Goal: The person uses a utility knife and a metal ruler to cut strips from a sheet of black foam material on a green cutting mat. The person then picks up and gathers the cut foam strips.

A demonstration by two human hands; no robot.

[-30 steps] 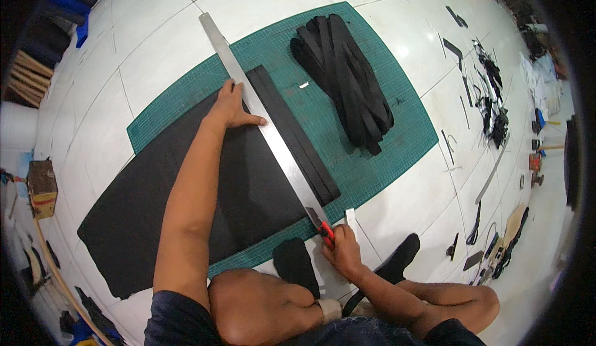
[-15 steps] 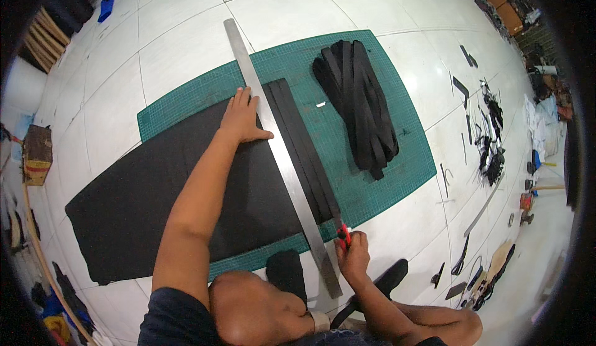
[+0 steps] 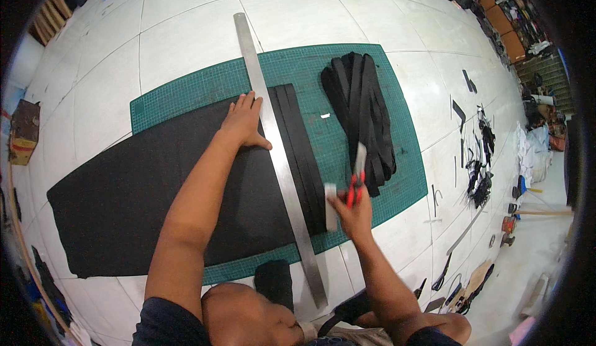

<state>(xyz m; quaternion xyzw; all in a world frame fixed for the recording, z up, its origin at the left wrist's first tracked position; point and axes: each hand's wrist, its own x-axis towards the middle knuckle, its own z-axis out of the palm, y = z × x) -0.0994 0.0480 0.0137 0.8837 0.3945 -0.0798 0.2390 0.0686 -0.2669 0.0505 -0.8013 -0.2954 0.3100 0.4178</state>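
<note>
A long steel ruler (image 3: 278,153) lies slantwise over a sheet of black fabric (image 3: 167,184) on a green cutting mat (image 3: 186,88). My left hand (image 3: 244,122) rests flat with fingers spread, its fingertips and thumb at the ruler's left edge. Right of the ruler, several narrow black strips (image 3: 301,153) lie side by side. In my closed right hand (image 3: 359,217) is a red utility knife (image 3: 355,188), its blade pointing away from me. A short, pale flat bar (image 3: 330,209) sits at that hand's thumb, by the strips' near ends; its kind is blurred.
A bundle of black straps (image 3: 366,110) lies on the mat's right part, beyond my right hand. Black scraps (image 3: 479,181) and tools are scattered on the white tiled floor (image 3: 298,20) to the right. A box (image 3: 26,132) stands far left.
My right hand has lifted the knife away from the strips' near ends, up and slightly right. The pale bar now shows beside its thumb. My left hand stays on the ruler; the view has shifted slightly.
</note>
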